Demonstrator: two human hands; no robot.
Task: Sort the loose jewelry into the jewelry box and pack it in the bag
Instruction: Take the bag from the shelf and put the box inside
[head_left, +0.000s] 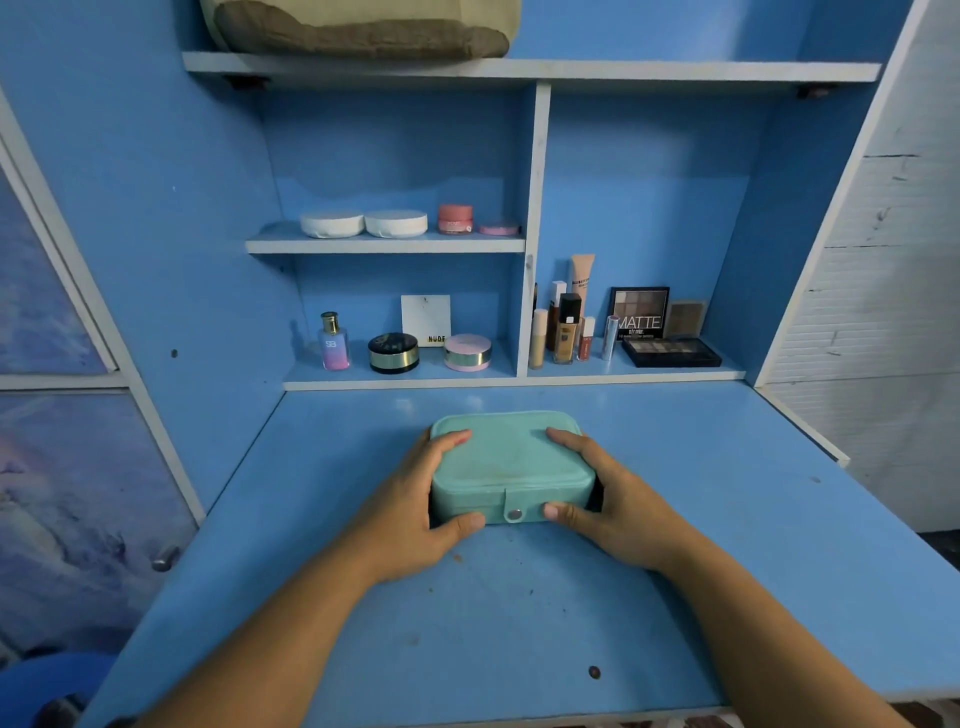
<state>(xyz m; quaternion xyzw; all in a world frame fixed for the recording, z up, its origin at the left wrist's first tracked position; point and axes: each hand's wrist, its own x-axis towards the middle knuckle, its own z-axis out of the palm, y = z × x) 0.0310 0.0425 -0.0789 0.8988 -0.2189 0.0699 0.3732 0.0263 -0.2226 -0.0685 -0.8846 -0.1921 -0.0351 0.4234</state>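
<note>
Three labels can be read on the shelf (467, 384) beyond the hands. Beyond and to the left of the left hand (426, 504), a pink-and-blue bottle (334, 344) with a gold cap reads "SB". Straight beyond the left hand, a white card (426, 318) reads "NUDE". Beyond the right hand (610, 501), an upright eyeshadow palette (639, 310) reads "MATTE"; the smaller print under it is too small to read.

The mint-green jewelry box (511, 460) sits on the blue desk (519, 603), directly between the two hands. Its lid is down and the snap tab (514, 512) lies fastened on the front wall. The left hand grips the box's left end, fingers over the lid, thumb on the front wall. The right hand grips the right end the same way.
</note>
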